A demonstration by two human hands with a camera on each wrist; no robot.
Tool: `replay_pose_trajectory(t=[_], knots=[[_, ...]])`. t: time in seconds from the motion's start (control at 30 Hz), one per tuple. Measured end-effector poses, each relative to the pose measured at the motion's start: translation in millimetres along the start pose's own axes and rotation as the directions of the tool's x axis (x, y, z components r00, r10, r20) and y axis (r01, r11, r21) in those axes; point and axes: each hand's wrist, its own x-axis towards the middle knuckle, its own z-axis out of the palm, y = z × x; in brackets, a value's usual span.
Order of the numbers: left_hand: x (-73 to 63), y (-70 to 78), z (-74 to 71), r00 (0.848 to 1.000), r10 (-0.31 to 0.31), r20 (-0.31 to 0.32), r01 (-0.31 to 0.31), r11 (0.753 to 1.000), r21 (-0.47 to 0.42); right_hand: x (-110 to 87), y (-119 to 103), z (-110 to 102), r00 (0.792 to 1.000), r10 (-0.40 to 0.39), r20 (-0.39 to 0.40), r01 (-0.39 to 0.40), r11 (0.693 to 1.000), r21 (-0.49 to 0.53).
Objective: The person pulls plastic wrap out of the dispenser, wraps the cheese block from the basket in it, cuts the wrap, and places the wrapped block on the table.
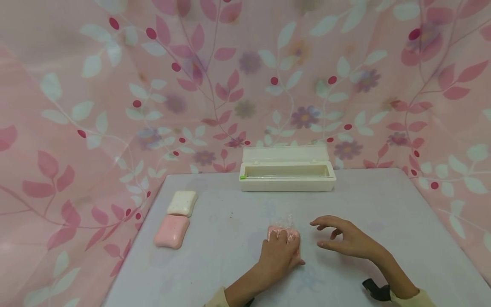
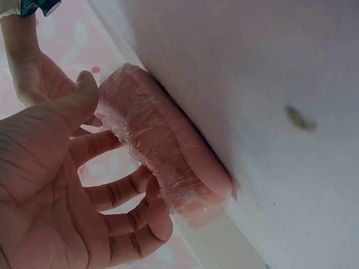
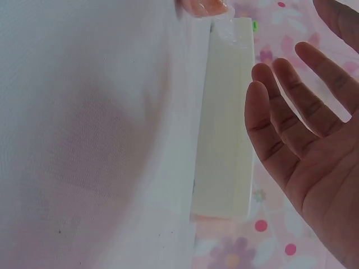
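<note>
A pink soap bar (image 1: 293, 233) in clear plastic film lies at the middle of the table, under my left hand (image 1: 275, 258). In the left wrist view the crinkled film covers the wrapped bar (image 2: 162, 145). My left thumb and bent fingers grip it along its near side; part of the bar is hidden by the hand in the head view. Just to the right, my right hand (image 1: 349, 239) hovers with relaxed, slightly bent fingers, holding nothing. The right wrist view shows its fingers (image 3: 303, 109) apart from the wrapped bar.
At the table's left lie a white soap bar (image 1: 182, 203) and a pink soap bar (image 1: 171, 231), end to end. A long white box (image 1: 287, 185) with its lid (image 1: 285, 154) raised stands at the back edge, before a floral curtain (image 1: 238, 85).
</note>
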Motion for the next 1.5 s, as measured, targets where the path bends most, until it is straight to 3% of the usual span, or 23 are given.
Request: replay_pose_trajectory(t=[0.17, 0.37, 0.57, 0.7, 0.8, 0.93, 1.0, 1.2, 1.5], knots=[[0.3, -3.6, -1.2, 0.999, 0.041, 0.036, -0.042, 0.999, 0.032, -1.4, 1, 0, 1.0, 0.01, 0.006, -0.01, 1.0, 0.014], [-0.3, -13.5, -4.7, 0.991, 0.134, -0.012, -0.133, 0.989, 0.067, -3.2, 3, -3, 1.0, -0.017, 0.012, 0.017, 1.0, 0.019], [-2.2, -25.8, -9.3, 0.984, 0.169, 0.062, -0.172, 0.984, 0.048, -3.6, 4, -2, 0.999, -0.037, 0.016, 0.037, 0.999, 0.034], [-3.3, -28.9, -17.7, 0.99, 0.09, 0.11, -0.09, 0.996, -0.004, -3.7, 5, -1, 0.999, -0.05, 0.022, 0.049, 0.998, 0.033], [-3.3, -25.6, -20.9, 0.995, -0.018, 0.095, 0.022, 0.999, -0.038, -3.6, 5, -2, 0.999, -0.043, 0.021, 0.042, 0.999, 0.033], [-2.3, -16.4, -16.6, 0.984, -0.161, 0.074, 0.166, 0.983, -0.076, -2.2, 5, -1, 0.999, -0.037, 0.023, 0.036, 0.999, 0.038], [-2.1, -12.2, -12.1, 0.98, -0.189, 0.067, 0.193, 0.98, -0.049, -1.4, 6, 1, 0.999, -0.039, 0.029, 0.038, 0.998, 0.043], [-1.7, -9.5, -5.7, 0.996, -0.09, -0.004, 0.09, 0.989, 0.113, -1.8, 5, 3, 0.998, -0.035, 0.047, 0.033, 0.998, 0.056], [1.2, -22.3, -4.2, 1.0, 0.028, 0.01, -0.028, 1.0, -0.005, -4.7, 7, 4, 0.998, -0.036, 0.054, 0.032, 0.998, 0.06]])
